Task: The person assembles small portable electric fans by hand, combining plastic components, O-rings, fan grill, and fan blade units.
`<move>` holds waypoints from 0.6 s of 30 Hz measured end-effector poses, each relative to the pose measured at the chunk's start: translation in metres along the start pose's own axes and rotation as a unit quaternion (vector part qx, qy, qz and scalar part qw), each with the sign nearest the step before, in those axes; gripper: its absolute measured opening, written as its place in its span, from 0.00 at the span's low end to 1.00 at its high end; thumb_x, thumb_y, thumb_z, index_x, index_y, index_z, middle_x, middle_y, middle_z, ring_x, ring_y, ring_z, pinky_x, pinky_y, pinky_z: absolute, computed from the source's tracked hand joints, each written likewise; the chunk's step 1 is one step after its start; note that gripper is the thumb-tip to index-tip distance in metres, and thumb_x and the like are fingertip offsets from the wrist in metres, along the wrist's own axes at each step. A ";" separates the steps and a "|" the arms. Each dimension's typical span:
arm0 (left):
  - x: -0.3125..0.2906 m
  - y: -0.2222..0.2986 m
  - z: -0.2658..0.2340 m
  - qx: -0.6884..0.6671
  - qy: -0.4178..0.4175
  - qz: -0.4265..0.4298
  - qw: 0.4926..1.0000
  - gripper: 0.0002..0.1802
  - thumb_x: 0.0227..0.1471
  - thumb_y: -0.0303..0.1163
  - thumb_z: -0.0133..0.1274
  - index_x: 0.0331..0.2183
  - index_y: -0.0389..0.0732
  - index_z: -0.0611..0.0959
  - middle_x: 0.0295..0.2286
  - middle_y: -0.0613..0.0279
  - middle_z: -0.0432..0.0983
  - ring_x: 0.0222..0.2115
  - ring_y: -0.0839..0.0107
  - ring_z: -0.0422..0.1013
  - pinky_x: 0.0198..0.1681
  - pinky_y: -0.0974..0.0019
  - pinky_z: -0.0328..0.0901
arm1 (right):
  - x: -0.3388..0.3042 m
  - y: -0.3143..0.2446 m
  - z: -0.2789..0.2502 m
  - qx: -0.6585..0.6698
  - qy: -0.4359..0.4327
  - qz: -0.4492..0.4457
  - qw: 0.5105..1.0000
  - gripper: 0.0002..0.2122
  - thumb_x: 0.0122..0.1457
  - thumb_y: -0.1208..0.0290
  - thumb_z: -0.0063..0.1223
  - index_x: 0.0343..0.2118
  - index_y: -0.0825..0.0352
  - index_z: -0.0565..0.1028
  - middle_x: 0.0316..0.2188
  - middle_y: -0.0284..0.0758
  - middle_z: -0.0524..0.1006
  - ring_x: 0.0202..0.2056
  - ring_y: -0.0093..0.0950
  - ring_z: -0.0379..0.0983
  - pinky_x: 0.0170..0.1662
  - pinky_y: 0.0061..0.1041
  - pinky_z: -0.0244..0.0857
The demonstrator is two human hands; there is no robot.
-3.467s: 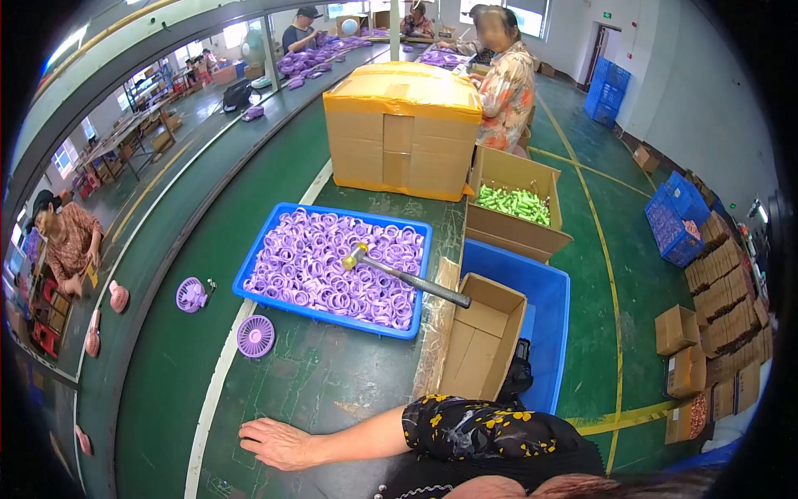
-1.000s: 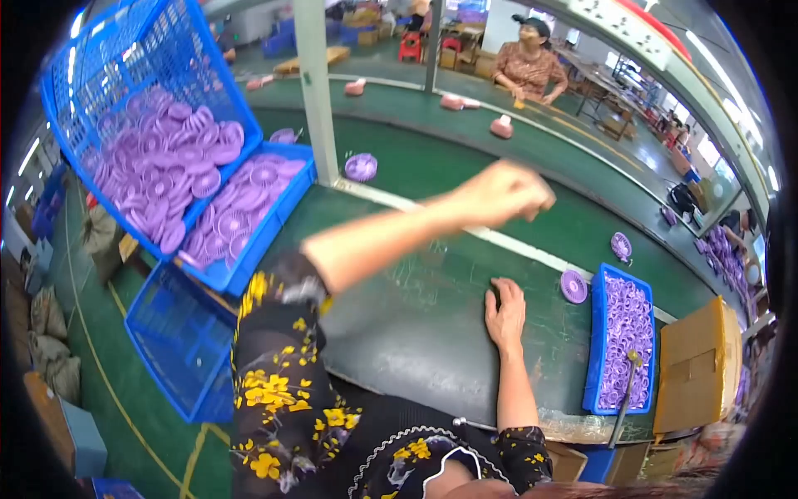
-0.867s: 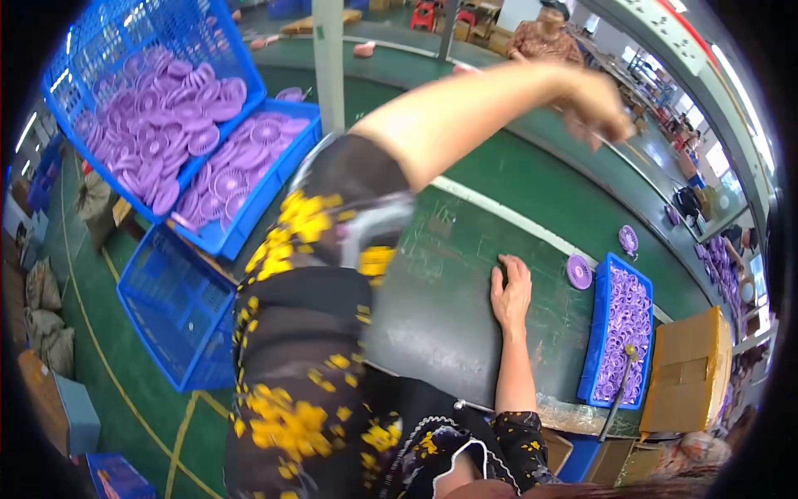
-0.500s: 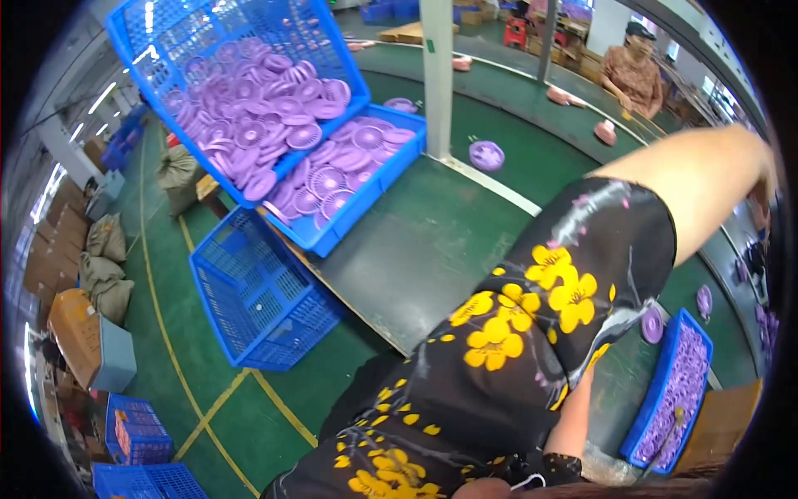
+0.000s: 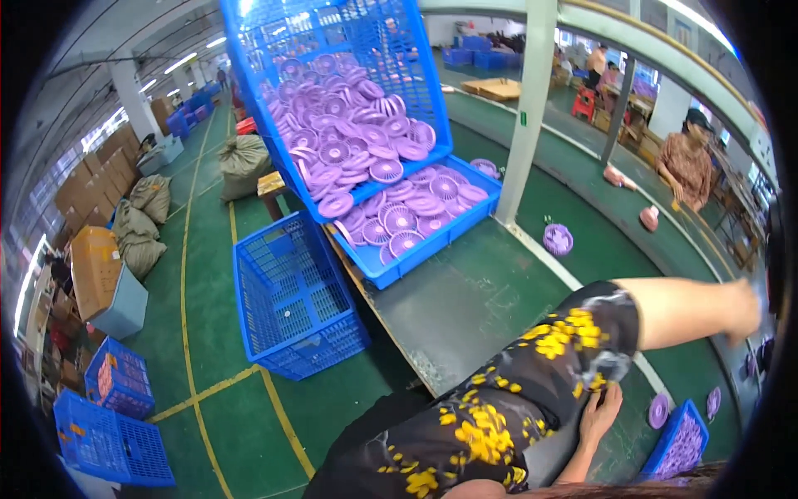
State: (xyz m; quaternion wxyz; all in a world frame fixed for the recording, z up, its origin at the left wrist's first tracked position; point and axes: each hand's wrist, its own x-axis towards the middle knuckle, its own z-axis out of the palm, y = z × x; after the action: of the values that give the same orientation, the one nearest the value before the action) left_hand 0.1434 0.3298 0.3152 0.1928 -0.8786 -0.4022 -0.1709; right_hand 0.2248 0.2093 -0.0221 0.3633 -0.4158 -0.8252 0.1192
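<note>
While your left hand [image 5: 740,312] is hanging out at the far right of the view, blur is smearing its fingers, so you are giving no sign of whether it is gripping anything; that cannot be told. Your right hand [image 5: 600,413] is lying lower and closer to your body, partly behind the flowered sleeve [image 5: 490,416]; its fingers are looking slack, and nothing is showing in them.

The round purple grille [image 5: 658,411] is lying just to the right of your right hand, apart from it, and below your left hand in the view. Your right hand is therefore appearing to be the nearer one. Being a disc, the grille is offering you no long axis to line up with.

Right beside it, the blue tray [image 5: 662,445] is holding small purple pieces [image 5: 683,445], its long side slanting from upper right to lower left. A purple fan [image 5: 713,402] is resting farther right. Well apart, over on your left, a tilted blue crate [image 5: 374,37] is holding heaped purple discs [image 5: 366,125].
</note>
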 end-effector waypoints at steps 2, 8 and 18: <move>-0.017 0.014 0.027 0.027 0.097 0.098 0.990 0.07 0.39 0.35 0.59 0.26 0.46 0.87 0.29 0.58 0.82 0.32 0.59 0.79 0.32 0.53 0.71 | -0.002 0.027 -0.030 -0.025 0.028 0.009 0.999 0.14 0.59 0.75 0.52 0.48 0.70 0.75 0.49 0.48 0.74 0.53 0.48 0.68 0.58 0.42 0.60; -0.274 -0.057 0.008 -0.232 0.133 -0.054 0.962 0.16 0.51 0.33 0.59 0.44 0.45 0.82 0.44 0.58 0.78 0.48 0.57 0.74 0.51 0.57 0.70 | -0.004 0.005 -0.034 -0.013 0.014 0.029 0.999 0.14 0.57 0.75 0.55 0.46 0.68 0.77 0.49 0.45 0.74 0.52 0.45 0.68 0.58 0.41 0.60; -0.570 -0.179 0.003 0.022 -0.029 -0.648 0.761 0.53 0.40 0.53 0.66 0.64 0.41 0.65 0.65 0.43 0.53 0.67 0.45 0.47 0.69 0.51 0.48 | 0.012 -0.011 -0.033 -0.070 0.020 0.054 0.996 0.11 0.57 0.77 0.53 0.44 0.67 0.75 0.45 0.42 0.73 0.49 0.43 0.68 0.54 0.40 0.61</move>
State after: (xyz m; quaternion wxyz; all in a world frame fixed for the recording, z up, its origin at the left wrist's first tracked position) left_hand -0.3470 0.0737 0.0891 0.0437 -0.4083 -0.8848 -0.2203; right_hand 0.2371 0.2084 0.0126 0.3432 -0.4866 -0.8001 0.0725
